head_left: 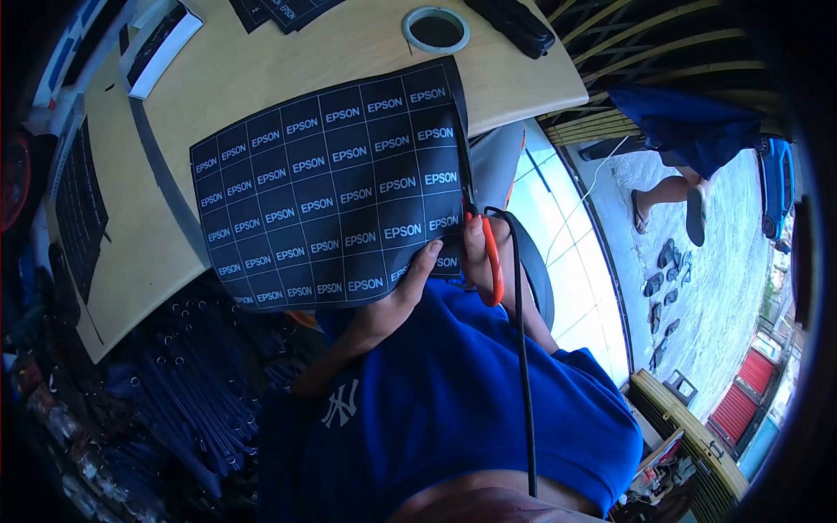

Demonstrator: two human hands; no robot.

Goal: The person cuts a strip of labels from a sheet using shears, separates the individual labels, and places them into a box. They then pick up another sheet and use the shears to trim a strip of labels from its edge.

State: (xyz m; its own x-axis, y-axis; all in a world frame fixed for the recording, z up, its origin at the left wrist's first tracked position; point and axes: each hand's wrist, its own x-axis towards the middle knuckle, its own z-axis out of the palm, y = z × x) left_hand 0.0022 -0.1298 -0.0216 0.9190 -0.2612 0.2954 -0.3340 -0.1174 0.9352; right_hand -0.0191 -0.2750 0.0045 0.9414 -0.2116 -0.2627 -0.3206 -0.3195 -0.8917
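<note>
My left hand [392, 305] grips the lower edge of a black sheet printed with rows of EPSON labels [323, 187], thumb on top. The sheet is held up at the table's edge, its thin grid lines marking off each label. In my right hand [478, 257] is a pair of scissors [493, 261] with orange-red handles. Their dark blades point away from me along the sheet's right edge, where a narrow strip curls beside them. A black cord runs down past the scissors across my blue shirt.
A roll of tape [436, 30] and a black case [514, 26] lie on the wooden table [349, 52]. More printed sheets [80, 209] rest at left, near a white box [164, 50]. Dark straps [183, 383] hang below. A person walks outside at right, near several sandals [667, 270].
</note>
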